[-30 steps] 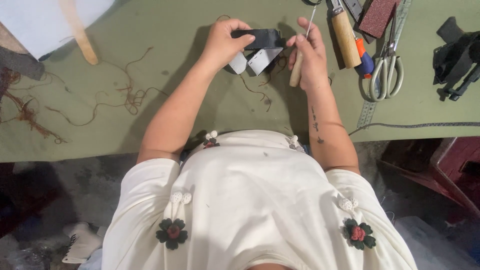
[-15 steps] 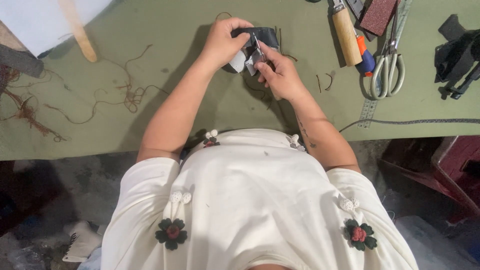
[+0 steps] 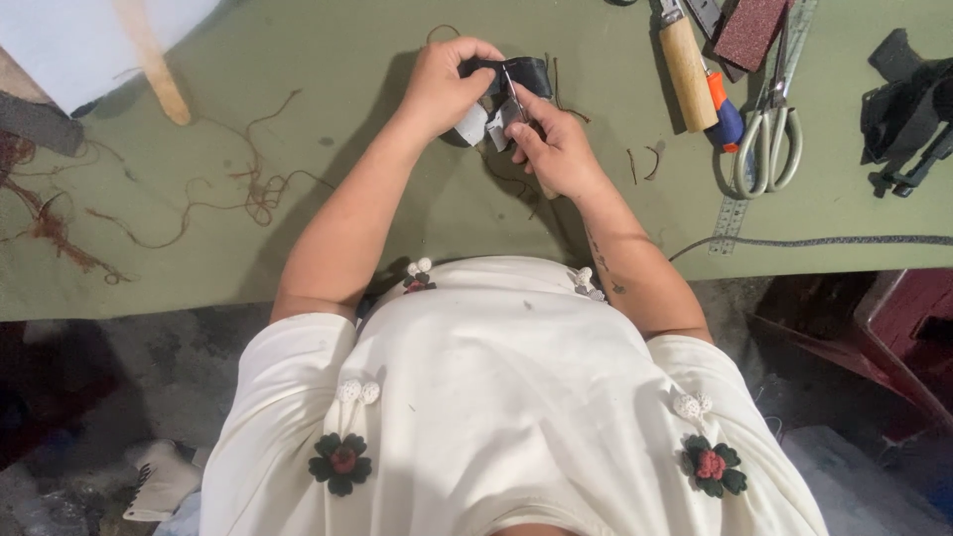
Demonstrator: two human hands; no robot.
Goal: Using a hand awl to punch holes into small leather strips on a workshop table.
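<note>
Hands at green table [image 3: 298, 119], both grasping.
Left hand [image 3: 442, 84] grips black-and-grey piece [image 3: 506, 94]; right hand [image 3: 556, 149] pinches thin tool [image 3: 514, 94], long axis pointing away from body, tip on piece.

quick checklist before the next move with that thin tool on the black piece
1. Black piece held: ok, the left hand grips it above the green table.
2. Thin tool in hand: ok, the right hand pinches it with the tip at the piece.
3. Left fingertips away from the tool tip: cannot tell, they sit very close and partly hide it.
4. Where the tip meets the piece: cannot tell, too small.
5. Scissors and wooden-handled tool out of the way: ok, they lie to the right, apart from both hands.
6. Loose brown threads: ok, they lie left of the forearm, not touching the piece.
</note>
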